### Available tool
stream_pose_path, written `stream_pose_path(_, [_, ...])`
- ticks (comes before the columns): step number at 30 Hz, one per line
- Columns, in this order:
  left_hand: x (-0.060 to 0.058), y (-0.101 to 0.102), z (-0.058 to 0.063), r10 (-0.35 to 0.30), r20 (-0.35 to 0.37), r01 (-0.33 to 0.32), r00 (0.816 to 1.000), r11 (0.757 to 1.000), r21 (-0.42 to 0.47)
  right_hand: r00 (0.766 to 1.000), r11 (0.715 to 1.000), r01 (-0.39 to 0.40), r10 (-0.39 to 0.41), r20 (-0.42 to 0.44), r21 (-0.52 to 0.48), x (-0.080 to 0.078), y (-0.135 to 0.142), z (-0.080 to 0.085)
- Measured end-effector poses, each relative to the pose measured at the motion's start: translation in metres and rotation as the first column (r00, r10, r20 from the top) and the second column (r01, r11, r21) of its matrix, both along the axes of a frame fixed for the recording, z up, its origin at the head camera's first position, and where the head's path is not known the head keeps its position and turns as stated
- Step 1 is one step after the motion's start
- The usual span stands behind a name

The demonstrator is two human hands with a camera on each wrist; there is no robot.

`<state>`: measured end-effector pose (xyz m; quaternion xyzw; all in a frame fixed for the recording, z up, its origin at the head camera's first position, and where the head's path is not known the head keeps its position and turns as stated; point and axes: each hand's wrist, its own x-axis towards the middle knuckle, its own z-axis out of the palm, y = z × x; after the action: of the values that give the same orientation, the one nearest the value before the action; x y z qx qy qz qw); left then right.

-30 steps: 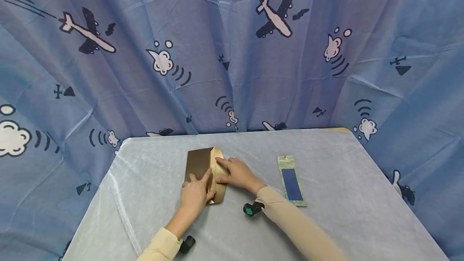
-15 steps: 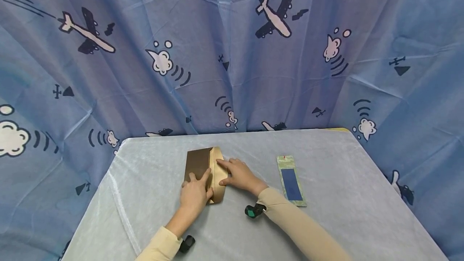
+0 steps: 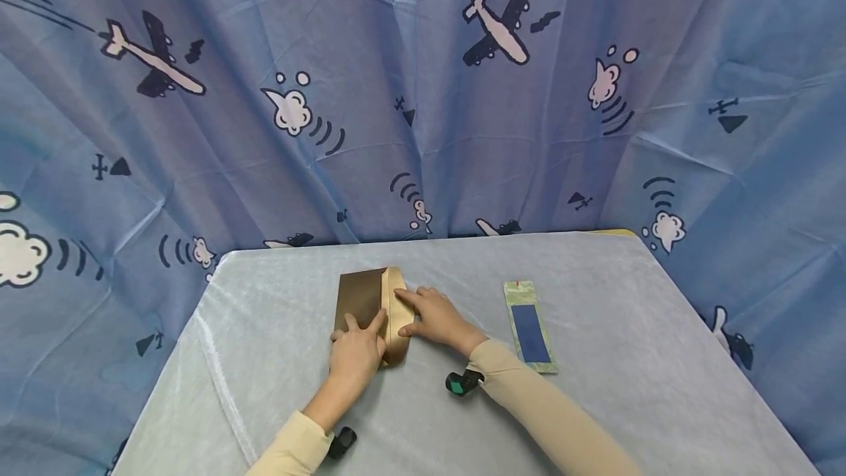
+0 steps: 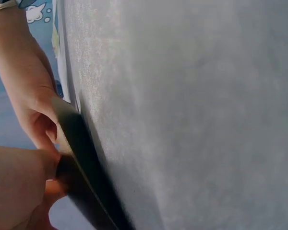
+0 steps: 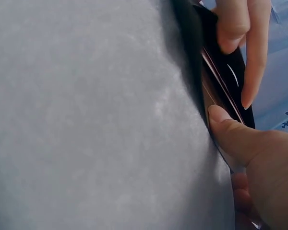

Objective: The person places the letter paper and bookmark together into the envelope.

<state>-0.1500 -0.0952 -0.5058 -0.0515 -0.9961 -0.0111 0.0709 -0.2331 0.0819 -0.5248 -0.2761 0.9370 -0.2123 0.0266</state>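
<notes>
A flat brown-gold envelope (image 3: 360,294) lies on the table, its lighter gold flap (image 3: 390,285) folded out to the right. My left hand (image 3: 355,351) rests across the brown part with fingers spread, its forefinger reaching the fold. From the right, my right hand (image 3: 441,320) touches the flap with an outstretched forefinger and the thumb. In the right wrist view my right thumb (image 5: 230,132) presses near the fold, and thin pale edges show inside the dark opening. The left wrist view catches the envelope (image 4: 89,177) edge-on between both hands; the undersides of some fingers are hidden.
To the right, beyond my right forearm, lies a green patterned packet (image 3: 531,325) with a dark blue panel. A pale cloth covers the table (image 3: 634,358). Behind its far edge hangs a blue curtain (image 3: 370,94) printed with planes and clouds.
My right thumb has slid slightly right along the flap. My left thumb has drawn in closer to the hand. The envelope has stayed in place.
</notes>
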Motion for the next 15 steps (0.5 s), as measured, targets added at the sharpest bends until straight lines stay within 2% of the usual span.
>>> stream_pose_path(5, [0.0001,-0.0007,0.0005,0.012,0.051,-0.013,0.999,0.999,0.032,1.000,1.000,0.005,-0.005,0.004,0.015,-0.0012,-0.0005,0.0003])
stream_pose_path(15, [0.0012,-0.0008,0.0008,0.011,0.035,-0.012,0.999,0.999,0.036,1.000,1.000,-0.009,0.009,-0.006,0.006,0.0013,0.0011,0.0009])
